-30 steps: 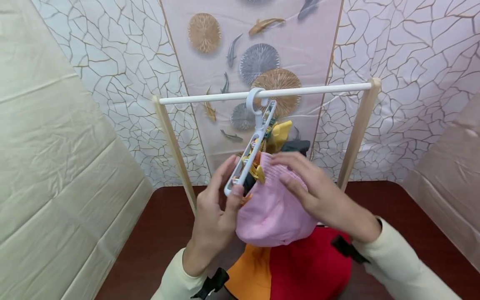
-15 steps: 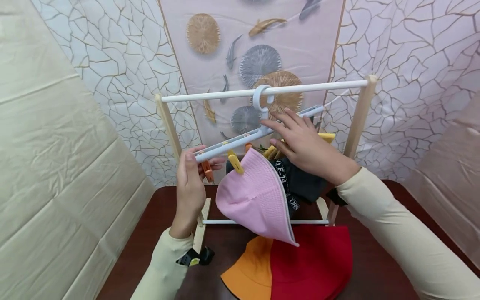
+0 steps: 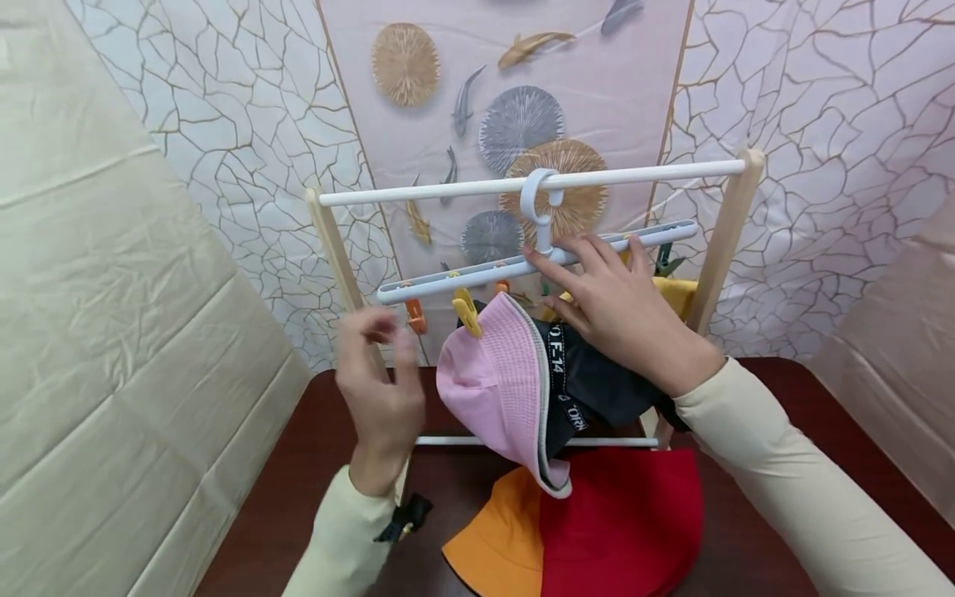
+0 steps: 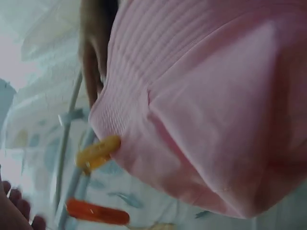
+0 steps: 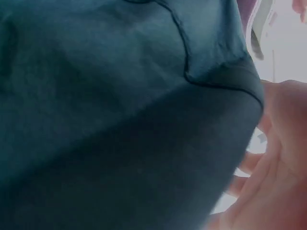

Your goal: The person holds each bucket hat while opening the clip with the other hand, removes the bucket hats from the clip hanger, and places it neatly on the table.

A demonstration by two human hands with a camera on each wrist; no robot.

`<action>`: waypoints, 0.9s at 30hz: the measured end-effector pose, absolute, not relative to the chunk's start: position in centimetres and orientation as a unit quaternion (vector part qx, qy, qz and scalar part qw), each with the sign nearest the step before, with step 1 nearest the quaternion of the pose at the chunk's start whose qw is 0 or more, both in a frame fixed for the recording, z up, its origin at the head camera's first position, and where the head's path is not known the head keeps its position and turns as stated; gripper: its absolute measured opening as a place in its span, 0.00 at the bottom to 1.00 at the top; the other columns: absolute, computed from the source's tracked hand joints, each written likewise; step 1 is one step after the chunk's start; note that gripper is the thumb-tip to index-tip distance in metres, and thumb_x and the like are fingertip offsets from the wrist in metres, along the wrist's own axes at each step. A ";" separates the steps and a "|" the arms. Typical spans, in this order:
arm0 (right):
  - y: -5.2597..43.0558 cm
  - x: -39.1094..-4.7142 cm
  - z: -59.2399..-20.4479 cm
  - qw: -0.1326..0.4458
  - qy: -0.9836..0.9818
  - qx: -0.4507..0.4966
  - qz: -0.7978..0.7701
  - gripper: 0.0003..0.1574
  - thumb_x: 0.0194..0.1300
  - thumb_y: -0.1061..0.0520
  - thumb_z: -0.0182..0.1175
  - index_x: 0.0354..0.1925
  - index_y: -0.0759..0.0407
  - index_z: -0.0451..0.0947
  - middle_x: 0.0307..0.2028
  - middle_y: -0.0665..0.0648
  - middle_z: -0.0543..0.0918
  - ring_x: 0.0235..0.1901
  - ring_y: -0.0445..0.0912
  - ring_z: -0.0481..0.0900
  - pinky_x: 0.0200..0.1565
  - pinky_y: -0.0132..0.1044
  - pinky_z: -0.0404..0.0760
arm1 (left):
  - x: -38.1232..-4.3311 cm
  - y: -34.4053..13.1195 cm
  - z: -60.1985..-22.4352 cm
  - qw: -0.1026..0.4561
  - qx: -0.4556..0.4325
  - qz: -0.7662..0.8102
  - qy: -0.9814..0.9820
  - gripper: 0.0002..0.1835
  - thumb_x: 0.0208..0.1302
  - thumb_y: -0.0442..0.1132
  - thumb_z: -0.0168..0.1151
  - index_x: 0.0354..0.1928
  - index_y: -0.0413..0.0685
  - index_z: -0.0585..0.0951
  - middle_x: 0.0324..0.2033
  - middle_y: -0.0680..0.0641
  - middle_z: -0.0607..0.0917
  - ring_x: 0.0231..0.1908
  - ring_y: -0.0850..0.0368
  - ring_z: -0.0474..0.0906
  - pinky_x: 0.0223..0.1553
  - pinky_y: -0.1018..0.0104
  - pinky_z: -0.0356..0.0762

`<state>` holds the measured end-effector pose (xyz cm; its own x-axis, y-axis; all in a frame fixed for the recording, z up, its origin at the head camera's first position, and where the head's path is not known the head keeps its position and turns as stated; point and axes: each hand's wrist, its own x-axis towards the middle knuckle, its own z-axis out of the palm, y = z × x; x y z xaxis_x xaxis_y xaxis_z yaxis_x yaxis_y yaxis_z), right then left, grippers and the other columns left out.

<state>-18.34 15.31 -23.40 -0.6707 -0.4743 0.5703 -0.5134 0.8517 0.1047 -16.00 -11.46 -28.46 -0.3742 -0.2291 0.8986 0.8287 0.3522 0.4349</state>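
Observation:
A pale grey clip hanger [image 3: 462, 279] hangs tilted by its hook from the rack's white rod. My right hand [image 3: 627, 311] rests on its bar near the hook, fingers extended over it and thumb below. My left hand [image 3: 380, 390], blurred, is just off the hanger's left end, holding nothing, fingers loosely bent. A yellow clothespin [image 3: 467, 312] grips the pink bucket hat [image 3: 485, 381]. An orange clothespin [image 3: 415, 316] dangles to its left. Behind the pink hat hangs a black hat [image 3: 604, 377] with white lettering; dark cloth [image 5: 120, 120] fills much of the right wrist view.
A red and orange bucket hat [image 3: 619, 522] lies on the dark brown table [image 3: 261, 497] in front. The rack's wooden posts [image 3: 727, 240] stand on both sides, with a lower white rod [image 3: 448, 441]. Yellow cloth [image 3: 677, 296] hangs at the hanger's right end.
The hanger has swung from pointing at me to lying nearly along the rod, turning the pink hat with it. My left hand has let go of its end; my right hand moved from the hat to the bar.

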 end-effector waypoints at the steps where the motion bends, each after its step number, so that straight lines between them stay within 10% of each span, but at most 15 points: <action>1: 15.3 -18.2 -23.4 0.306 -0.913 0.270 0.032 0.43 0.69 0.46 0.63 0.76 0.34 0.57 0.66 0.62 0.69 0.66 0.58 0.64 0.62 0.76 0.51 | -15.5 -11.0 -28.7 0.506 -0.244 -0.495 -0.662 0.13 0.66 0.38 0.58 0.44 0.35 0.80 0.39 0.41 0.81 0.39 0.49 0.77 0.45 0.62 0.74; 7: 15.4 -17.9 -23.9 0.324 -0.913 0.246 0.040 0.42 0.68 0.45 0.64 0.75 0.36 0.59 0.66 0.63 0.69 0.66 0.59 0.64 0.63 0.77 0.47 | -14.8 -7.8 -29.3 0.320 -0.221 -0.477 -0.789 0.29 0.73 0.48 0.56 0.68 0.39 0.68 0.64 0.43 0.73 0.63 0.51 0.71 0.65 0.52 0.68; 10: 15.1 -17.9 -24.2 0.331 -0.914 0.233 0.041 0.41 0.68 0.44 0.63 0.74 0.37 0.61 0.67 0.62 0.68 0.67 0.60 0.63 0.62 0.79 0.47 | -16.1 -7.1 -29.2 0.252 -0.208 -0.527 -0.784 0.26 0.76 0.48 0.51 0.67 0.37 0.68 0.59 0.42 0.75 0.59 0.53 0.72 0.63 0.54 0.70; 15: 14.2 -17.6 -25.0 0.338 -0.911 0.230 0.044 0.40 0.69 0.43 0.61 0.75 0.39 0.60 0.69 0.63 0.65 0.69 0.62 0.59 0.61 0.79 0.49 | -18.4 -7.5 -29.1 0.238 -0.202 -0.617 -0.722 0.17 0.79 0.44 0.46 0.54 0.39 0.78 0.40 0.42 0.81 0.40 0.55 0.75 0.45 0.64 0.74; 21: 12.4 -16.0 -26.6 0.403 -0.858 0.284 0.143 0.28 0.70 0.51 0.61 0.64 0.62 0.73 0.62 0.70 0.69 0.63 0.64 0.65 0.65 0.60 0.63 | -18.5 -8.5 -29.3 0.206 -0.208 -0.663 -0.689 0.19 0.77 0.42 0.51 0.56 0.33 0.78 0.47 0.39 0.84 0.47 0.56 0.78 0.50 0.68 0.77; 27: 9.7 -14.0 -27.6 0.361 -0.889 0.239 0.152 0.32 0.68 0.48 0.64 0.61 0.67 0.73 0.48 0.63 0.80 0.46 0.56 0.74 0.50 0.49 0.77 | -17.8 -8.9 -28.3 0.192 -0.204 -0.649 -0.707 0.19 0.76 0.44 0.54 0.54 0.35 0.80 0.45 0.40 0.86 0.44 0.56 0.81 0.49 0.68 0.78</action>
